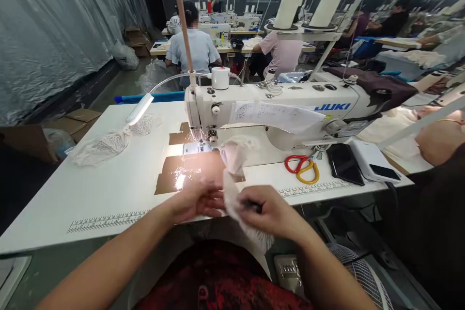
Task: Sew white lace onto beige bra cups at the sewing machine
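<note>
Both my hands hold a piece of white fabric (232,179) at the front edge of the white sewing table (109,193). My left hand (198,201) pinches the cloth from the left with curled fingers. My right hand (269,210) is closed round the cloth together with a small dark tool I cannot name. The fabric runs from my hands up toward the needle area (201,143) of the white JUKI sewing machine (276,106), which is lit by a small lamp (140,109).
Red and yellow scissors (301,167), a black phone (343,162) and a white box (374,160) lie right of the machine. White mesh fabric (105,143) lies at the left. Other people sit at machines behind. A fan (359,271) stands low right.
</note>
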A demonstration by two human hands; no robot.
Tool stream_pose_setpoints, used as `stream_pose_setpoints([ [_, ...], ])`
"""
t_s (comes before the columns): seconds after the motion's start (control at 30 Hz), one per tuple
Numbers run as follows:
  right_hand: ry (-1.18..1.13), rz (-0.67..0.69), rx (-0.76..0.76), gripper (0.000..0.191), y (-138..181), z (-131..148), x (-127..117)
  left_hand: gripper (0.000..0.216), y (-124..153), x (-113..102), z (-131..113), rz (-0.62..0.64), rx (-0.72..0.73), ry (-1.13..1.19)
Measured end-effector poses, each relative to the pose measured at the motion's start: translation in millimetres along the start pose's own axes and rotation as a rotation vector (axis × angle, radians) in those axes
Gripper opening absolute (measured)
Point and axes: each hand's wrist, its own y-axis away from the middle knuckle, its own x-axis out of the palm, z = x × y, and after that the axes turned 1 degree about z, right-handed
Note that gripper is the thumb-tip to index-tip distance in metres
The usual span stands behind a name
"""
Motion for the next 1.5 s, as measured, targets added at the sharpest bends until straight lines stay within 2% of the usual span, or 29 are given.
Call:
stream_pose_setpoints([
  [0.1,-0.240,0.359,-0.180,0.008,5,16,25,0.046,-3,21,21,0.157,0.014,0.045],
  [0.2,-0.425,0.579,-0.262,0.011,10,20,33,0.031,17,19,28,0.210,0.084,-0.035],
  [0.27,-0.530,0.593,-0.264,0.018,14,17,28,0.029,44,6,25,0.236,0.137,-0.111],
  [0.33,-0.601,0.483,-0.183,0.022,14,10,21,0.035,79,-10,16,0.292,0.196,-0.146],
  [0.37,-0.608,0.387,-0.105,0.024,12,5,17,0.036,97,-18,11,0.277,0.264,-0.121],
  [0.4,-0.581,0.279,-0.009,0.027,8,-1,14,0.039,116,-26,6,0.178,0.325,-0.082],
  [0.47,-0.407,0.041,0.157,0.032,-8,-15,13,0.047,146,-39,-4,-0.327,0.477,0.004],
  [0.5,-0.264,-0.055,0.195,0.034,-19,-22,15,0.049,155,-45,-9,-0.587,0.491,-0.020],
  [0.53,-0.111,-0.154,0.194,0.034,-31,-27,20,0.051,161,-51,-14,-0.780,0.520,-0.089],
  [0.57,0.043,-0.213,0.168,0.032,-44,-30,26,0.051,162,-58,-17,-0.888,0.562,-0.184],
  [0.63,0.241,-0.206,0.139,0.028,-66,-28,43,0.047,153,-71,-20,-0.939,0.516,-0.317],
  [0.7,0.219,-0.076,0.054,0.024,-78,-15,63,0.051,138,-83,-17,-0.828,0.412,-0.340],
  [0.77,0.006,0.225,-0.125,0.026,-79,4,80,0.047,124,-91,-11,-0.663,0.373,-0.343],
  [0.8,-0.098,0.310,-0.158,0.028,-77,12,86,0.049,120,-93,-8,-0.590,0.368,-0.328],
  [0.83,-0.171,0.329,-0.171,0.031,-75,20,89,0.055,117,-93,-5,-0.525,0.364,-0.312],
  [0.93,-0.254,0.253,-0.127,0.042,-74,36,88,0.064,117,-87,-2,-0.370,0.344,-0.302],
  [1.07,-0.257,0.238,-0.054,0.046,-86,46,83,0.054,119,-77,-6,-0.208,0.309,-0.404],
  [1.33,-0.317,0.187,-0.051,0.037,-102,48,96,0.045,112,-75,-10,-0.192,0.346,-0.656],
  [1.5,-0.359,0.107,-0.073,0.036,-106,49,102,0.046,109,-76,-11,-0.174,0.352,-0.685],
])
